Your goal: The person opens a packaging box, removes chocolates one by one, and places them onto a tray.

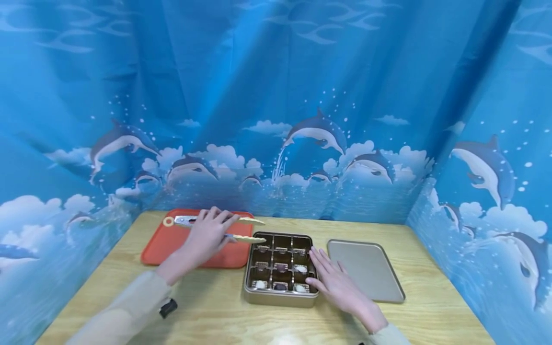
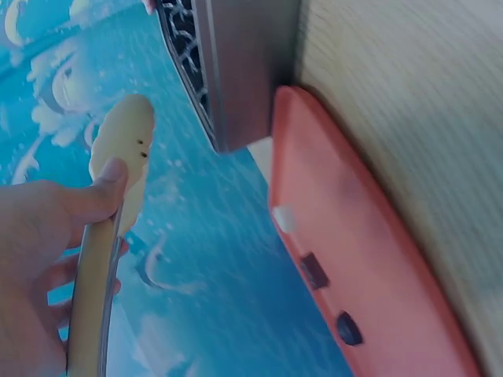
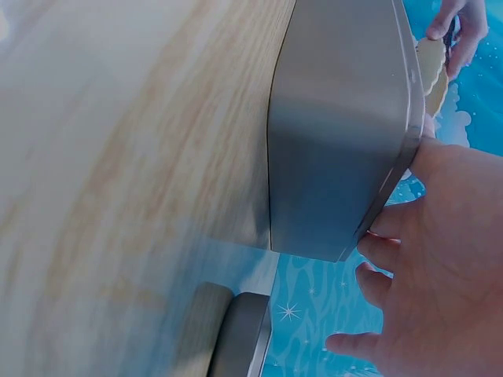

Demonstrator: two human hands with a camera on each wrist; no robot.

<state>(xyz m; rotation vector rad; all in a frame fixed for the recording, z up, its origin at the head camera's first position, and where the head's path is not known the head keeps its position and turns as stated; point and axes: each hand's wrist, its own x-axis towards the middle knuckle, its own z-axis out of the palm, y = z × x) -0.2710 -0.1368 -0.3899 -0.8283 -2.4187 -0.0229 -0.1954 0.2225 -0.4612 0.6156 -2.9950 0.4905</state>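
My left hand (image 1: 210, 235) grips a pair of tongs (image 1: 185, 220) above the red tray. The cream scalloped tips stand apart, the nearer one by the left rim of a metal tin (image 1: 280, 300). Small white and dark sweets sit in the tin's divided compartments; what the back row holds is hard to tell. My right hand (image 1: 336, 282) rests against the tin's right side, fingers mostly straight. On the red tray (image 2: 369, 236), the left wrist view shows a white sweet (image 2: 284, 218), a square brown one (image 2: 314, 270) and a round dark one (image 2: 349, 328).
A flat metal lid (image 1: 366, 268) lies on the wooden table (image 1: 207, 311) to the right of the tin. Behind and beside the table hangs a blue dolphin-print curtain (image 1: 258, 96).
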